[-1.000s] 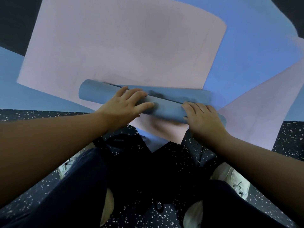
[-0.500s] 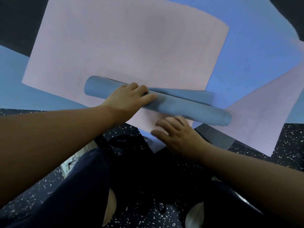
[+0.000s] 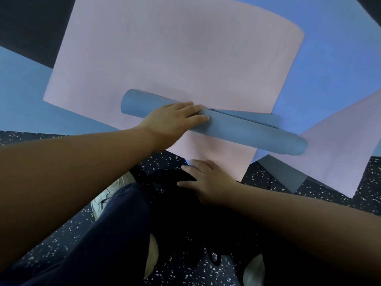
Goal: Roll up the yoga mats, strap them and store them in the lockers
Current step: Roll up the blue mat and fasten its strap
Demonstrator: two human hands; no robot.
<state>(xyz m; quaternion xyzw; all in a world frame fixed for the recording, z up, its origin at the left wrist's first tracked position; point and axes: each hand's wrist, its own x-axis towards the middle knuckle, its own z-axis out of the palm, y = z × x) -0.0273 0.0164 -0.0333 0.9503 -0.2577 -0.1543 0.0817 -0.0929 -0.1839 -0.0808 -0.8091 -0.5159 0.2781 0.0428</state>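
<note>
Your left hand [image 3: 175,118] presses flat on the rolled grey-blue foam mat [image 3: 247,131] so it won't unroll; your right hand [image 3: 208,180] rests loose, holding nothing.

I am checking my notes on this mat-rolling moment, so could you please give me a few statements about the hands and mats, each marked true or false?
1. The left hand rests flat on the blue roll. True.
2. The right hand grips the roll. False: it is off the roll, nearer the person, over a dark thing on the speckled floor.
3. The roll lies on a pink mat. True.
4. The roll is strapped. False: no strap shows on it.
5. A second pink mat lies at the right. True.
</note>
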